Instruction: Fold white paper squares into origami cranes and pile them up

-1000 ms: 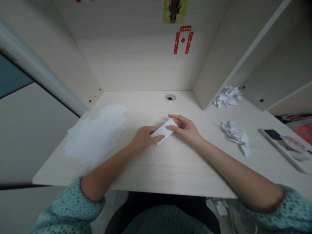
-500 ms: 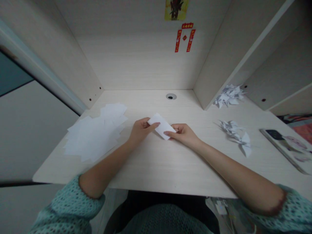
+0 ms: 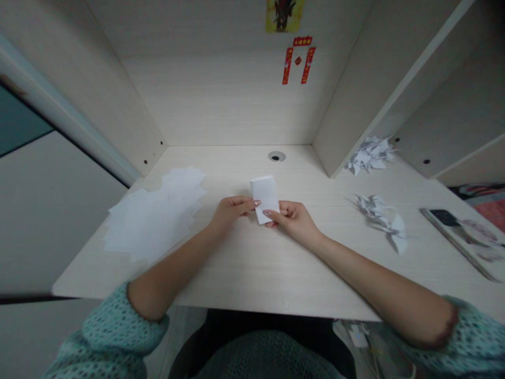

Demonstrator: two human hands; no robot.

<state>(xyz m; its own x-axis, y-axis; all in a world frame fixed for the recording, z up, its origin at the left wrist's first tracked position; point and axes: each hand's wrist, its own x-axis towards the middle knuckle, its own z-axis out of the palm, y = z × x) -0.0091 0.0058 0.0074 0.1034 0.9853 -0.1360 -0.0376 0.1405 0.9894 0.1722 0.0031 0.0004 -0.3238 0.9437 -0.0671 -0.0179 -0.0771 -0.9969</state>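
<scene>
Both hands are closed on one small folded paper (image 3: 264, 190), which stands out beyond the fingertips, its long sides pointing away from the person. The left hand (image 3: 233, 209) pinches its left edge, thumb on top; the right hand (image 3: 296, 218) grips the near right corner, thumb lying across the front. The paper is already doubled down to a narrow rectangle with fairly straight edges, so this piece looks partly done; how many layers it has is too small to tell.

Left of the left hand, flat white sheets (image 3: 152, 223) lie overlapping on the desk (image 3: 252, 273), apparently unfolded. Right of the right hand is a loose group of pointed paper pieces (image 3: 376, 213), with a denser paper heap (image 3: 371, 155) farther out beyond it. Those look worked already, well past the plain rectangle between the hands.
</scene>
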